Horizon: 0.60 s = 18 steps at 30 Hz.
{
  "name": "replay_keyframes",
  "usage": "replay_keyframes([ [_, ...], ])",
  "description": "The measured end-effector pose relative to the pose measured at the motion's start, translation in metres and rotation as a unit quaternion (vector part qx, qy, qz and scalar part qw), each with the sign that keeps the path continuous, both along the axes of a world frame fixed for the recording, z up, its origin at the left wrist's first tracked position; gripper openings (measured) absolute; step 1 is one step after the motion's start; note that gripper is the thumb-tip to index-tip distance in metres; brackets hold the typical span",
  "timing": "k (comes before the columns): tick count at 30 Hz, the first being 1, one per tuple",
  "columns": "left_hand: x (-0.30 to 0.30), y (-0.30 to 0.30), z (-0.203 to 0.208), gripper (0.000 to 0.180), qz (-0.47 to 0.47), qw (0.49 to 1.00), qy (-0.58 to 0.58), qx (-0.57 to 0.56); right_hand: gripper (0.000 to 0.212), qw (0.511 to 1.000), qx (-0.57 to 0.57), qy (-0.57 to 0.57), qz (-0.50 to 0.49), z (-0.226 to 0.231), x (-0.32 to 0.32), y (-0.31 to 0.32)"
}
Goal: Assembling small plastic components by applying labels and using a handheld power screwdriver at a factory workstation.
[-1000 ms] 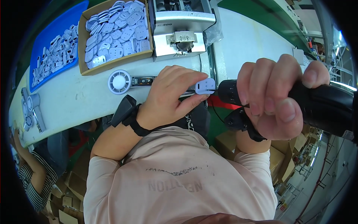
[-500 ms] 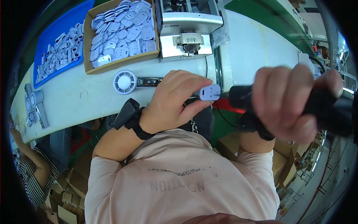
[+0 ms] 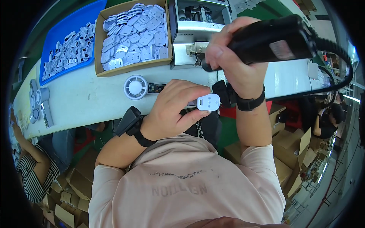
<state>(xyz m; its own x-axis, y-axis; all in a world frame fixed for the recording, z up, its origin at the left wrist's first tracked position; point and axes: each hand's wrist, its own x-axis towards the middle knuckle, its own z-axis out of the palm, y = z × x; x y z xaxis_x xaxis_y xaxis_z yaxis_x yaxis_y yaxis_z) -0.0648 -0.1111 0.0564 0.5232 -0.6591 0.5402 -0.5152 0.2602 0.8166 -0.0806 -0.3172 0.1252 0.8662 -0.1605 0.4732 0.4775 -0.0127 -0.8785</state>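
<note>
My left hand [image 3: 176, 104] is closed in a pinch on a small pale plastic end piece [image 3: 208, 102], which has a dark slot and several small holes. Behind its fingers a handheld fan [image 3: 135, 87] lies on the table, its handle open over a circuit board; whether the fan joins the pinched piece is hidden. My right hand [image 3: 237, 57] grips a black electric screwdriver [image 3: 272, 40] with a coiled cable. The screwdriver's front end reaches the front of a metal screw feeder [image 3: 197, 28]; its tip is hard to make out.
A cardboard box [image 3: 133, 67] full of pale plastic covers stands left of the feeder. Beyond it is a blue tray [image 3: 48, 49] of small parts. More fans [image 3: 41, 97] lie at the table's left end. Other people sit at both sides. Open cartons [image 3: 287, 146] stand below.
My right hand has swung the screwdriver from the right side up and left to the feeder's front. My left hand still pinches the pale piece, now turned flatter.
</note>
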Motion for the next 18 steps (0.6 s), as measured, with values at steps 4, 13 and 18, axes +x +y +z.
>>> replay_keyframes([
  [4, 0.0, -0.002, -0.001, 0.042, -0.001, 1.0, -0.003, 0.0, 0.039, 0.997, 0.034, -0.054, 0.04, 0.009, 0.001, -0.003],
  [13, 0.0, -0.001, 0.001, 0.041, -0.005, 1.0, 0.001, 0.014, 0.04, 0.997, -0.02, 0.071, -0.03, 0.005, 0.001, 0.001],
  [18, 0.001, -0.002, 0.0, 0.042, -0.017, 0.999, -0.011, 0.025, 0.036, 0.997, 0.047, 0.048, -0.048, 0.02, -0.032, -0.003],
])
